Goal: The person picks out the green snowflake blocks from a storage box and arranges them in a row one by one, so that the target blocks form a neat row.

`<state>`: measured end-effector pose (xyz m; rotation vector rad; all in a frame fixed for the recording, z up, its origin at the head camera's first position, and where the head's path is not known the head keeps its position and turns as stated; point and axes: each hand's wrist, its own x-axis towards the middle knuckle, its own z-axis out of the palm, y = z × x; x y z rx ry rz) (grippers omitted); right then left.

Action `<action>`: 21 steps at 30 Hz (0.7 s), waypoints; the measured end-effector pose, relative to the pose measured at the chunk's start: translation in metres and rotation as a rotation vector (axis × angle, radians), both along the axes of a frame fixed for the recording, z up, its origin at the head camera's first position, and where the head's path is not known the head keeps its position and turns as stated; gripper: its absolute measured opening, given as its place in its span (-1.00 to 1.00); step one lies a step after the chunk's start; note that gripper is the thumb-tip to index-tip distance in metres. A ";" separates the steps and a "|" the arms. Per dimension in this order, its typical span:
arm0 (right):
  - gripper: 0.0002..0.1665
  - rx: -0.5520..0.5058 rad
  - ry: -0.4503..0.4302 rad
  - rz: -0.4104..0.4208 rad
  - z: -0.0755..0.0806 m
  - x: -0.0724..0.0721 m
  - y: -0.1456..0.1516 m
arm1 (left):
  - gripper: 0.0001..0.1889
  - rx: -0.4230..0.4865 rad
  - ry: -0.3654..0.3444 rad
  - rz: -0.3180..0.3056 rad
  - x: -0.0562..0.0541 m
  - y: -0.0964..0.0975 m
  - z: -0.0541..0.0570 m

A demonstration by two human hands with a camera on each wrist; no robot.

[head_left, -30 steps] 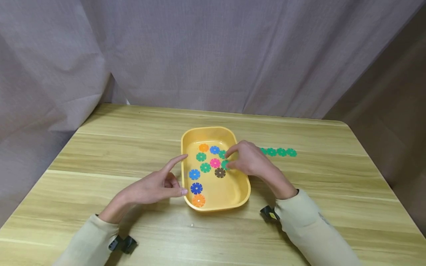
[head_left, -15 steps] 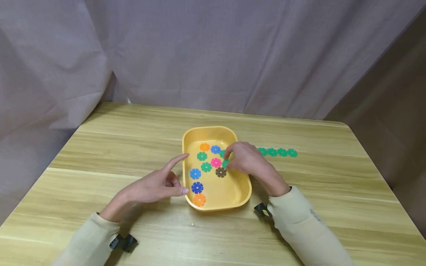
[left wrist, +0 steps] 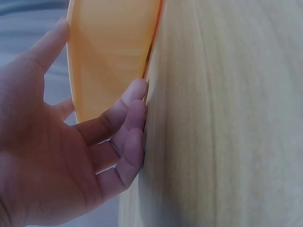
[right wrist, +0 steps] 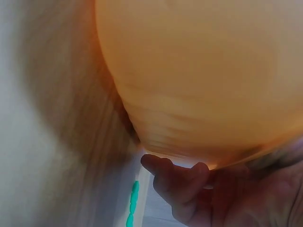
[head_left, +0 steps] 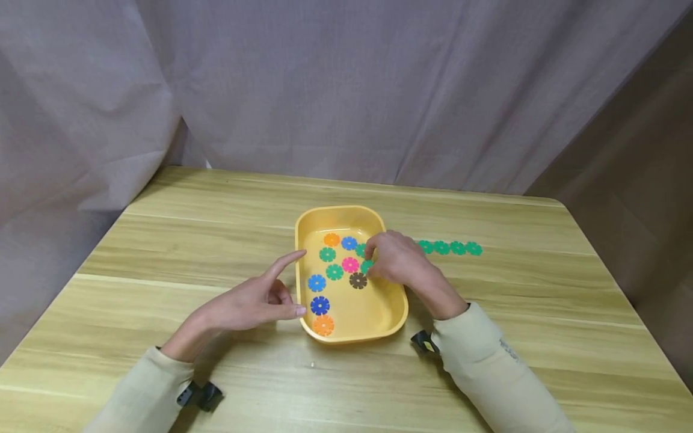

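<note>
A yellow plastic tray [head_left: 379,316] stands on the table with loose notched snowflake discs in several colours lying in it. Over its left rim lie the index finger and thumb of my left hand [head_left: 243,304]; in the left wrist view the other fingers curl against the outer wall. My right hand [head_left: 397,258] reaches over the right rim. Its bent index finger and thumb close around the edges of a green snowflake disc [head_left: 366,266], partly hidden by the fingers. Near it lie a pink disc [head_left: 350,264], a brown disc [head_left: 358,281] and another green disc [head_left: 360,249].
To the right of the tray a row of joined green discs [head_left: 457,248] lies flat on the wooden table [head_left: 233,210]; my right hand may cover its left end. A grey curtain [head_left: 303,90] hangs behind the table.
My right forearm has swung slightly left and its hand has settled lower over the green disc. The left hand, the tray and the other discs have stayed in place.
</note>
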<state>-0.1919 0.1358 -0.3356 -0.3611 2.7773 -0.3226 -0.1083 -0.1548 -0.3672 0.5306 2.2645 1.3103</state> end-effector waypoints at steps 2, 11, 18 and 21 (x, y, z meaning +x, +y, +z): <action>-0.58 0.002 -0.002 -0.002 0.000 0.000 0.000 | 0.07 0.000 0.000 0.000 0.000 0.000 0.000; -0.86 -0.052 -0.020 0.006 0.002 -0.003 0.003 | 0.08 -0.001 0.000 -0.001 0.001 0.000 0.001; -0.92 -0.081 -0.050 0.011 0.006 -0.003 0.009 | 0.07 -0.002 0.010 -0.003 0.001 0.000 0.000; -0.93 -0.104 -0.048 0.016 0.009 -0.001 0.012 | 0.07 -0.004 0.011 -0.003 0.001 0.000 0.000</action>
